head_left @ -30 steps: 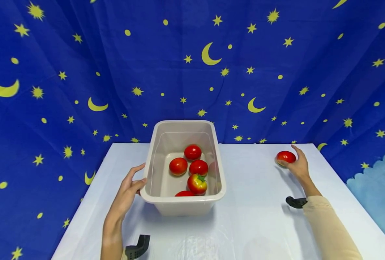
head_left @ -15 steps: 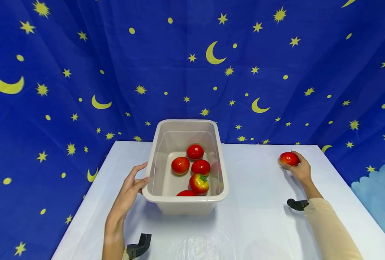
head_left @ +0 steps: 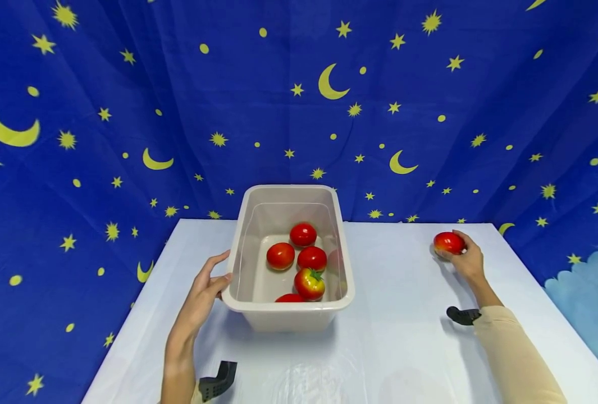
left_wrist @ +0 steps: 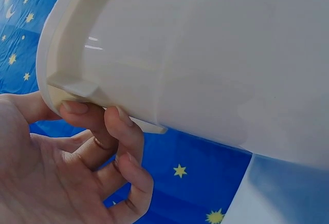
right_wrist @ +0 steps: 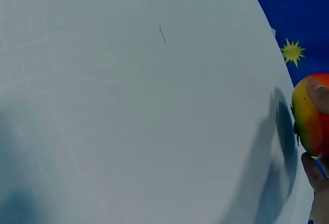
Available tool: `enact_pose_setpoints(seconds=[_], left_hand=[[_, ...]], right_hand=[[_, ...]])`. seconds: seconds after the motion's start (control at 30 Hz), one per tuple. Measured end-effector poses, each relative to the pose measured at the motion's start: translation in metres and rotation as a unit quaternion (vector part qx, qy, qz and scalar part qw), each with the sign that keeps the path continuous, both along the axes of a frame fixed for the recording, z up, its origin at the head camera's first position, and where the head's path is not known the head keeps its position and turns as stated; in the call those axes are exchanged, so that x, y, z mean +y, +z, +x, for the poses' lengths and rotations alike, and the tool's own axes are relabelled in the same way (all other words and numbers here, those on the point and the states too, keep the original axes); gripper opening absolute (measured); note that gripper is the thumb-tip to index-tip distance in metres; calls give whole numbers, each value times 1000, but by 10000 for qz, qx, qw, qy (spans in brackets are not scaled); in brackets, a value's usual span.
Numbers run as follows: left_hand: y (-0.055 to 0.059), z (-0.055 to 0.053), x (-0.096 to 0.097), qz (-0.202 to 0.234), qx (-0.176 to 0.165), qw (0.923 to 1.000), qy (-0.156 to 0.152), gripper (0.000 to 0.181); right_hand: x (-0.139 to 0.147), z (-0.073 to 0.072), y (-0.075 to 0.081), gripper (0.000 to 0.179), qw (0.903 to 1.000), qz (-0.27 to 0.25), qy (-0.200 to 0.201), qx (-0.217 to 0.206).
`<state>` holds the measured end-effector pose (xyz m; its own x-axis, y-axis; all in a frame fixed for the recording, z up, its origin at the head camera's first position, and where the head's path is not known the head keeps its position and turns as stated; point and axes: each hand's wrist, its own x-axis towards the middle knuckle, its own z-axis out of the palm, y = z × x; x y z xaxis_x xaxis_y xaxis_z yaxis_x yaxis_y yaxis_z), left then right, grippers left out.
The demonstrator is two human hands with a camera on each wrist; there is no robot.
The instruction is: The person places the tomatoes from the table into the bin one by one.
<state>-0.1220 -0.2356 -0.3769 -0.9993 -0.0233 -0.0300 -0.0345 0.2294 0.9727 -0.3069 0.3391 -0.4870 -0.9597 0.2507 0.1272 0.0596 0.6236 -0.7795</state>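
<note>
A beige plastic tub (head_left: 288, 307) stands on the table, with several red tomatoes (head_left: 280, 256) inside. One of these, a red-and-yellow tomato (head_left: 309, 284), shows a green calyx on top. My left hand (head_left: 200, 289) holds the tub's left rim near its front corner; in the left wrist view, fingertips (left_wrist: 77, 107) curl beneath the lip. At the far right of the table my right hand (head_left: 470, 261) grips another tomato (head_left: 447, 243) between thumb and fingers. That tomato (right_wrist: 308, 121) appears red and yellow at the edge of the right wrist view, with the thumb on it.
A white table (head_left: 395, 336) bears everything. Behind and beside it hangs a blue curtain (head_left: 258, 112) with yellow stars and moons. Black wrist mounts (head_left: 462, 316) stick out from both forearms.
The fingers of my right hand have closed around the tomato at the far right, which stays in about the same place. My left hand and the tub stay put; the head view shifts slightly.
</note>
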Motion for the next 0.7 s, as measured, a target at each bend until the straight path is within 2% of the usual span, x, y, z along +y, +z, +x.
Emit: enact_pose_setpoints(seconds=[0.2, 0.5, 0.7], left_hand=[[-2, -1, 1, -40, -24, 10000, -10, 49], [1, -2, 1, 67, 86, 9999, -94, 49], [-1, -2, 0, 53, 101, 9999, -89, 50]], right_hand=[[-3, 3, 11, 74, 9996, 47, 75, 253], [-22, -1, 29, 72, 9976, -309, 79, 613], [-36, 2, 37, 73, 9957, -403, 312, 770]])
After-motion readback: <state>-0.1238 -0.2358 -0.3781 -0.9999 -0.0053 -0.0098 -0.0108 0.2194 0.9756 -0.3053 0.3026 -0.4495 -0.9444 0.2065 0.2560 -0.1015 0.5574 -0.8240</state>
